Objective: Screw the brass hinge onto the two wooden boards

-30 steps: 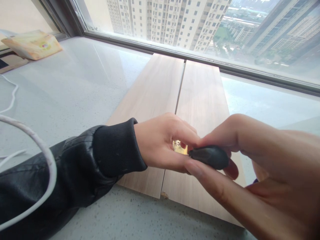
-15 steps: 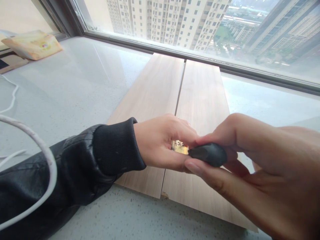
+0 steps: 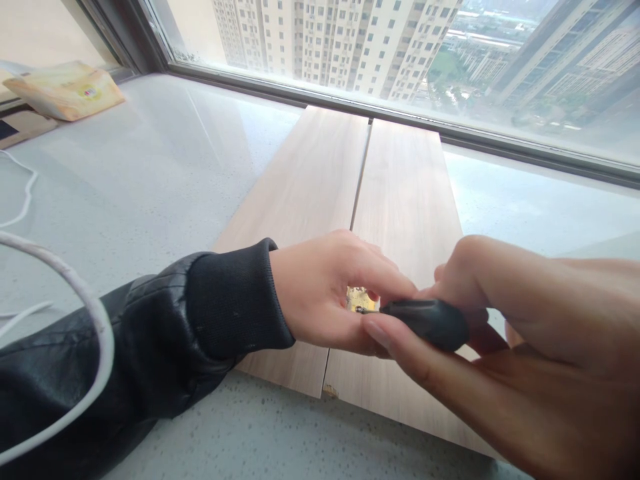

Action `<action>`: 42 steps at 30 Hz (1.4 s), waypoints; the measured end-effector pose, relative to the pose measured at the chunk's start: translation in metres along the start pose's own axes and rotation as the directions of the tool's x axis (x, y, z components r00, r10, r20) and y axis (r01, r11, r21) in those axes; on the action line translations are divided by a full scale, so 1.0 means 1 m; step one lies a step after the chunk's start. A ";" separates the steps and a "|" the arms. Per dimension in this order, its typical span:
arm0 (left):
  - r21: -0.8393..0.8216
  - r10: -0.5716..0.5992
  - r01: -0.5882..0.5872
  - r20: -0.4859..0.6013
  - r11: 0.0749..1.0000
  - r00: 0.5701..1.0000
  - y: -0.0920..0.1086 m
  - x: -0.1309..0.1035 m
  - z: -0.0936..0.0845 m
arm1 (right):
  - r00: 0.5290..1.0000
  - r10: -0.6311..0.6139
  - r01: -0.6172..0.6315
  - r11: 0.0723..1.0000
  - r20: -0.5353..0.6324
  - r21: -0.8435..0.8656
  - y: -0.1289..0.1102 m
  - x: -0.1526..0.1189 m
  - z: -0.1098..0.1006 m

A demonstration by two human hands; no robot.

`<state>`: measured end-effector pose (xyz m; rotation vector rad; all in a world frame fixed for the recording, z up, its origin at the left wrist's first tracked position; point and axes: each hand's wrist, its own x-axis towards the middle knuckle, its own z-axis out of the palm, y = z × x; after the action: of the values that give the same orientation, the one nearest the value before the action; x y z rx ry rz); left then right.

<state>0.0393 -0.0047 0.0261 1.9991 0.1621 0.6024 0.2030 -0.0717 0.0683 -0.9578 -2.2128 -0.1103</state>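
Note:
My right hand [image 3: 520,340] pinches the black handle [image 3: 427,323] of a screwdriver between thumb and fingers. Its thin metal shaft reaches left to a screw on a brass-coloured metal plate [image 3: 357,298]. My left hand [image 3: 340,290] lies over the boards, its thumb and index finger curved around the plate and meeting the front of the handle; whether they grip it is hidden. Beneath are two pale wood boards, a left one [image 3: 305,180] and a right one [image 3: 405,187], side by side with a narrow dark gap between them.
The boards lie on a speckled light countertop [image 3: 200,167] below a window. White cables [image 3: 75,273] loop at the left, one passing in front of my black sleeve. A yellowish tissue pack [image 3: 67,90] sits at the back left.
The screwdriver handle and my right fingers have shifted slightly right and down. More of the metal shaft and the screw now shows between my left thumb and index finger.

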 end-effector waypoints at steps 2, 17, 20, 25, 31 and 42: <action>0.010 0.009 -0.009 -0.028 1.000 1.000 0.000 0.000 0.001 | 1.000 -0.019 0.019 1.000 0.001 0.007 0.000 0.002 -0.002; -0.117 -0.058 0.073 0.130 0.990 0.990 0.006 0.005 -0.003 | 0.955 0.147 -0.198 0.962 0.256 0.189 -0.036 0.031 -0.023; -0.124 -0.088 0.100 0.101 0.987 0.991 0.007 0.004 -0.002 | 0.958 0.103 -0.152 0.974 0.268 0.169 -0.022 0.028 -0.027; -0.086 -0.104 0.102 -0.018 0.991 0.994 0.005 0.002 0.000 | 0.956 0.081 -0.125 0.982 0.281 0.141 -0.002 0.015 -0.027; 0.002 -0.106 0.106 -0.078 0.994 0.991 0.004 0.003 -0.001 | 0.985 0.123 -0.119 0.992 0.121 -0.035 0.007 0.002 -0.012; 0.049 -0.069 0.068 0.022 0.997 0.997 0.006 0.000 -0.005 | 0.975 0.157 -0.162 0.987 0.160 0.019 -0.013 0.020 -0.018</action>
<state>0.0363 -0.0038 0.0329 2.0377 0.2317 0.5361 0.1949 -0.0749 0.0969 -1.1575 -2.2622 0.0774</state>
